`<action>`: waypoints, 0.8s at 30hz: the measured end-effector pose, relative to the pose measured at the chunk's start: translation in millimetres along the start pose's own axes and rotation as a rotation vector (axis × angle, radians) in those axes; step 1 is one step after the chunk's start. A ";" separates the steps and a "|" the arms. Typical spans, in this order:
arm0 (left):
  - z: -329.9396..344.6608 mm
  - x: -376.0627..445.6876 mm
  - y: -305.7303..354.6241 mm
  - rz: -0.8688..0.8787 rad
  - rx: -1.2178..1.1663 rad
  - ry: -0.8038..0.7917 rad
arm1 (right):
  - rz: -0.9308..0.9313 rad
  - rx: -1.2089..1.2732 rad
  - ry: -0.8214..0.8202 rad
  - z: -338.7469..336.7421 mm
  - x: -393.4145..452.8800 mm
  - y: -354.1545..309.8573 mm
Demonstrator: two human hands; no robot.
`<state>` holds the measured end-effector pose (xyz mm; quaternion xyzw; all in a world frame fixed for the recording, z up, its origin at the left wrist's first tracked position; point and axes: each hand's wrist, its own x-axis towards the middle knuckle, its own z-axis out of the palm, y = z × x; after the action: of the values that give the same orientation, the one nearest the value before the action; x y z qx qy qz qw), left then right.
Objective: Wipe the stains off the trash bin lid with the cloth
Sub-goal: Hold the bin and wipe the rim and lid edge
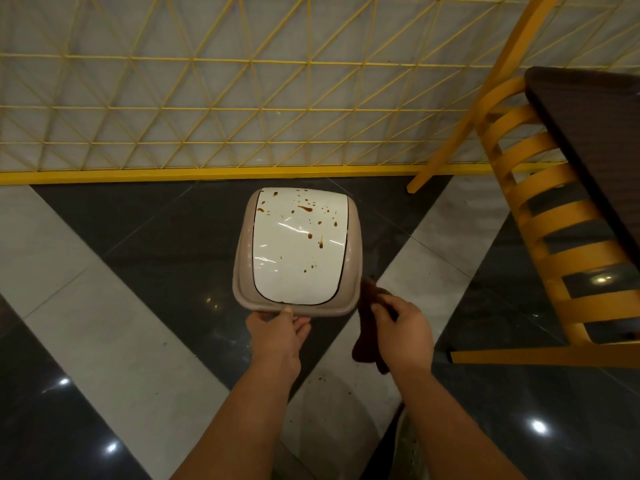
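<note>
Tiled floor [104,323]; cloth [367,341] half hidden

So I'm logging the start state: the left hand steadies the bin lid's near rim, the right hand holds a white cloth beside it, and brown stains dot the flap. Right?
Not quite. The head view shows the cloth in the right hand is dark brown, not white. The rest holds: the left hand grips the near rim of the trash bin lid, and brown stains dot its white flap.

My left hand [277,332] grips the near rim of the beige plastic trash bin lid [351,244], its white flap [294,258] brown-spattered. My right hand [403,329] holds a dark brown cloth [365,341] just right of it.
</note>
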<state>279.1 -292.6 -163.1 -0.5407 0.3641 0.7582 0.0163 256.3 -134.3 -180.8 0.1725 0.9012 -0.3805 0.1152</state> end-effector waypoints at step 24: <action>-16.2 -8.5 -4.7 0.019 0.089 -0.070 | 0.144 0.352 0.035 29.0 -1.5 -45.0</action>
<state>297.7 -295.2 -161.0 -0.5093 0.4017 0.7597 0.0460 241.9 -185.0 -171.1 0.2605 0.8080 -0.5199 0.0945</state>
